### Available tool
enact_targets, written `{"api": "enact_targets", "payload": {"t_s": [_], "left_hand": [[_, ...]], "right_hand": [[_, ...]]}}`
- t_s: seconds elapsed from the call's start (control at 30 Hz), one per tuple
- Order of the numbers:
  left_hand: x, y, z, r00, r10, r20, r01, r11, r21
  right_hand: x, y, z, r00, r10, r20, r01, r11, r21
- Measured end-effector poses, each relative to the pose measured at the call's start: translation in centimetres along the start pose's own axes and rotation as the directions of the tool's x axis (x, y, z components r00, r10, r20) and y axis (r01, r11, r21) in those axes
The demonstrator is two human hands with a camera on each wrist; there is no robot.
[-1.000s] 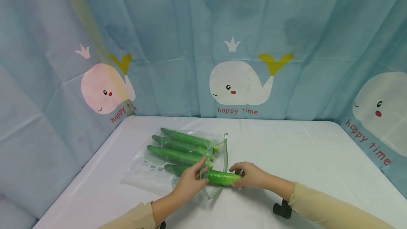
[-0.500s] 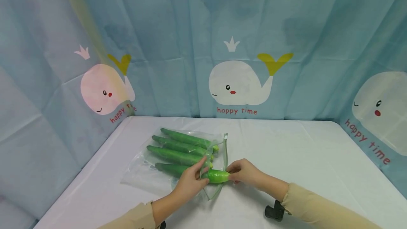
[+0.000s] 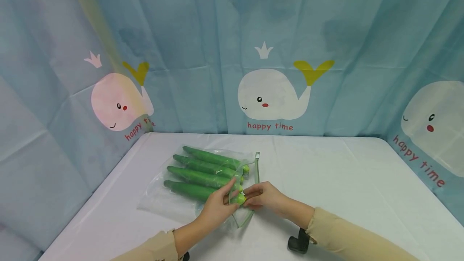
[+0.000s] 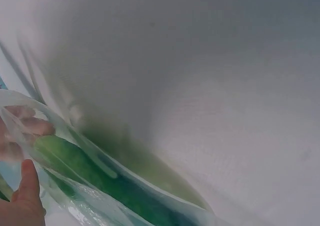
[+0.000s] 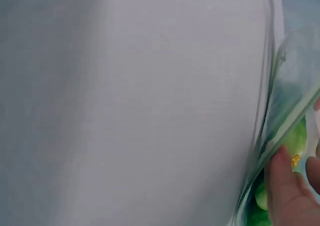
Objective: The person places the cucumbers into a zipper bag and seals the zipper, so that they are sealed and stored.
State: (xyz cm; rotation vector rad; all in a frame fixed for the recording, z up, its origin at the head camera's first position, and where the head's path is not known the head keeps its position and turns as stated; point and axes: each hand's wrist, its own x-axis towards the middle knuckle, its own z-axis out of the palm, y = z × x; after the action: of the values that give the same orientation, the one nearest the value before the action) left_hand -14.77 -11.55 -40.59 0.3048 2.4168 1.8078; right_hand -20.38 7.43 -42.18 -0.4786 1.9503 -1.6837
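Note:
Several green cucumbers lie side by side in a clear zip bag on the table, their paler ends toward the bag's mouth. My left hand holds the bag near its mouth; the left wrist view shows the thumb outside the film and other fingers blurred behind it. The nearest cucumber passes partly behind this hand. At the mouth, my right hand has its fingertips around that cucumber's pale end. The right wrist view shows the yellow tip of the cucumber between the fingers, beside the green zip strip.
A white cloth covers the table. Behind it and at the sides hangs a blue curtain with whale prints. A black wrist device sits beneath my right sleeve.
My right hand has moved left, and the nearest cucumber has slid farther into the bag with it. My left hand and the other cucumbers have stayed where they were.

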Motion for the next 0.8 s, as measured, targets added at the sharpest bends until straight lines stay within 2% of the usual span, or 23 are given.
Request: {"api": "enact_targets", "payload": {"t_s": [0.13,0.23,0.27,0.33,0.43,0.5,0.6,0.73,0.8], "left_hand": [[0.0,0.1,-0.1,1.0,-0.006,0.016,0.007,1.0,-0.004],[-0.1,0.2,-0.2,0.999,-0.016,0.041,0.016,1.0,-0.023],[-0.1,0.2,-0.2,0.999,-0.016,0.051,0.017,0.999,-0.027],[0.0,0.3,-0.4,0.997,-0.02,0.072,0.022,1.0,-0.022],[0.1,0.6,-0.8,0.994,-0.016,0.111,0.017,1.0,-0.003],[0.3,0.7,-1.3,0.99,0.001,0.14,-0.004,1.0,0.024],[0.9,0.9,-1.9,0.986,0.04,0.161,-0.053,0.995,0.079],[2.6,1.0,-2.7,0.988,0.075,0.133,-0.098,0.978,0.182],[3.8,1.0,-2.9,0.991,0.082,0.106,-0.106,0.964,0.245]], "right_hand": [[0.1,-0.2,-0.3,1.0,0.007,0.027,-0.008,0.999,0.036],[0.2,-0.7,-1.0,0.995,0.027,-0.091,-0.028,1.0,-0.001],[0.4,-0.9,-1.3,0.987,0.041,-0.157,-0.044,0.999,-0.013],[0.9,-1.2,-2.0,0.956,0.08,-0.281,-0.09,0.996,-0.021],[2.0,-1.4,-3.2,0.911,0.147,-0.386,-0.15,0.988,0.022],[2.9,-1.3,-4.0,0.899,0.177,-0.4,-0.168,0.984,0.057],[4.3,-1.0,-4.8,0.898,0.206,-0.39,-0.18,0.978,0.104],[5.9,-0.8,-5.4,0.889,0.235,-0.394,-0.186,0.97,0.159],[6.6,-0.8,-5.5,0.872,0.242,-0.425,-0.18,0.967,0.182]]}}
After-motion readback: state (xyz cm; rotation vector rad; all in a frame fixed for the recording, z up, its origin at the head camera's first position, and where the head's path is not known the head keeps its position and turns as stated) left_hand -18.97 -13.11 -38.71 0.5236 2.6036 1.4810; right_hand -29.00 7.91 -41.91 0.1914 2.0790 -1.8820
